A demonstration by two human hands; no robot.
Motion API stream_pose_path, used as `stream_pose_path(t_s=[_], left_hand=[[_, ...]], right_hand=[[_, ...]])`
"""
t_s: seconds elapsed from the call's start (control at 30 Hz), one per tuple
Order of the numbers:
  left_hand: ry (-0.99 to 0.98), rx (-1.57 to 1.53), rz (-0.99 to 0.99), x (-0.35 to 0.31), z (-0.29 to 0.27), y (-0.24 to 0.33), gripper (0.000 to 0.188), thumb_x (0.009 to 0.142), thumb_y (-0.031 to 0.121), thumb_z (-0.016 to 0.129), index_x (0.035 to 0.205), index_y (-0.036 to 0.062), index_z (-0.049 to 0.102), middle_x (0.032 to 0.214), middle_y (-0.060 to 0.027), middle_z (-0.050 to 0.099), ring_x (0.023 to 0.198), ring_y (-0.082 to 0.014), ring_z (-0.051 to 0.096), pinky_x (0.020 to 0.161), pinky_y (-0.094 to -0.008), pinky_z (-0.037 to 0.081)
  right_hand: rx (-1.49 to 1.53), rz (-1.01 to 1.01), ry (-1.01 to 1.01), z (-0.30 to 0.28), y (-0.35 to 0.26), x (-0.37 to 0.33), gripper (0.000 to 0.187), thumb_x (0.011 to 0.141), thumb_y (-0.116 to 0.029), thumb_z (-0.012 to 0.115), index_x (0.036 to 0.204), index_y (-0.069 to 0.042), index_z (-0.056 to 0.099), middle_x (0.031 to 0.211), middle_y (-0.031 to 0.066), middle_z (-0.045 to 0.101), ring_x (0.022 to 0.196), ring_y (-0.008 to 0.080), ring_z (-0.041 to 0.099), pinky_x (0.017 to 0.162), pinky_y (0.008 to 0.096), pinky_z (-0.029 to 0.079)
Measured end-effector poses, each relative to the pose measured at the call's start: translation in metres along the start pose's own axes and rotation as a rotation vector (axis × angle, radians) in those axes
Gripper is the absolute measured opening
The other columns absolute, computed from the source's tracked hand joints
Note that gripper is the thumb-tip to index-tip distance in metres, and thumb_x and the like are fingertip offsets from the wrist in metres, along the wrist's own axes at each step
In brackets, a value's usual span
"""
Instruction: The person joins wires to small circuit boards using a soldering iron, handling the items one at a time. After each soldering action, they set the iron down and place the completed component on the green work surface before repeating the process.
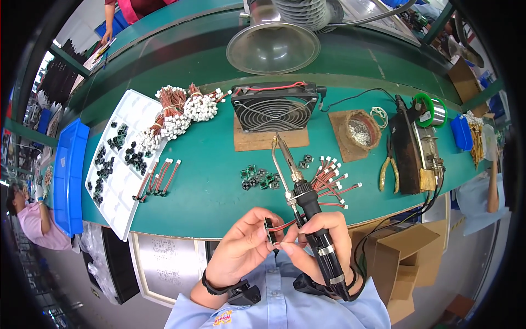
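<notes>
Near the table's front edge, my left hand point(236, 248) is closed, pinching a small circuit board point(269, 231) upright between thumb and fingers. My right hand point(327, 233) is wrapped round a soldering iron point(308, 204) with a thin metal tube along its side. The iron's tip points away from me, toward the fan. Red wires point(283, 225) run from the board to my right hand, whose thumb and a finger reach close to the board. Beyond my hands lie small green-black boards point(258, 178) and a fanned bunch of wire leads with white connectors point(329, 180).
A black fan point(275, 109) stands ahead beneath a metal extraction hood point(273, 49). To the left are a white tray point(121, 204), bundled leads point(175, 109) and a blue bin point(70, 175). On the right sit a solder pot point(359, 136), pliers point(389, 167) and a solder spool point(433, 112).
</notes>
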State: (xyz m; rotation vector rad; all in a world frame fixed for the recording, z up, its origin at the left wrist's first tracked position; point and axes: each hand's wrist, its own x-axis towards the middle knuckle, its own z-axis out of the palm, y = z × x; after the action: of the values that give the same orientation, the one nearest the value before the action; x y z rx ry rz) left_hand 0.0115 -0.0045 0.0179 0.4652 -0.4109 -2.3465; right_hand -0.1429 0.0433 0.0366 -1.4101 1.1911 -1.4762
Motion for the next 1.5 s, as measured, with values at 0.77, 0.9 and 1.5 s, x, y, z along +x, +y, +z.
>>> stream_pose_path(t_s=[0.77, 0.9, 1.5], left_hand=[[-0.063, -0.024, -0.065, 0.0033, -0.0034, -0.003, 0.026, 0.091, 0.019, 0.054, 0.109, 0.0013, 0.047, 0.097, -0.0079, 0.052, 0.092, -0.0176, 0.05, 0.085, -0.0327, 0.042], [-0.044, -0.001, -0.067, 0.0035, -0.0062, -0.0036, 0.026, 0.091, 0.019, 0.055, 0.109, 0.0012, 0.047, 0.099, -0.0083, 0.053, 0.092, -0.0177, 0.051, 0.085, -0.0337, 0.042], [-0.069, 0.076, -0.006, 0.0015, -0.003, -0.0001, 0.023, 0.091, 0.018, 0.055, 0.105, 0.0015, 0.048, 0.104, -0.0094, 0.052, 0.094, -0.0193, 0.054, 0.087, -0.0396, 0.045]], right_hand=[[-0.049, -0.095, 0.017, -0.0003, -0.0036, 0.0061, 0.04, 0.073, 0.001, 0.072, 0.099, -0.005, 0.043, 0.076, 0.0073, 0.065, 0.065, 0.009, 0.061, 0.054, 0.0214, 0.047], [-0.034, -0.089, 0.013, -0.0019, -0.0029, 0.0054, 0.039, 0.073, 0.002, 0.072, 0.099, -0.004, 0.043, 0.076, 0.0073, 0.065, 0.065, 0.0096, 0.062, 0.055, 0.0216, 0.047], [0.045, -0.005, -0.024, -0.0052, -0.0047, 0.0064, 0.038, 0.074, 0.003, 0.071, 0.101, -0.004, 0.044, 0.078, 0.0072, 0.064, 0.07, 0.0113, 0.064, 0.059, 0.0234, 0.051]])
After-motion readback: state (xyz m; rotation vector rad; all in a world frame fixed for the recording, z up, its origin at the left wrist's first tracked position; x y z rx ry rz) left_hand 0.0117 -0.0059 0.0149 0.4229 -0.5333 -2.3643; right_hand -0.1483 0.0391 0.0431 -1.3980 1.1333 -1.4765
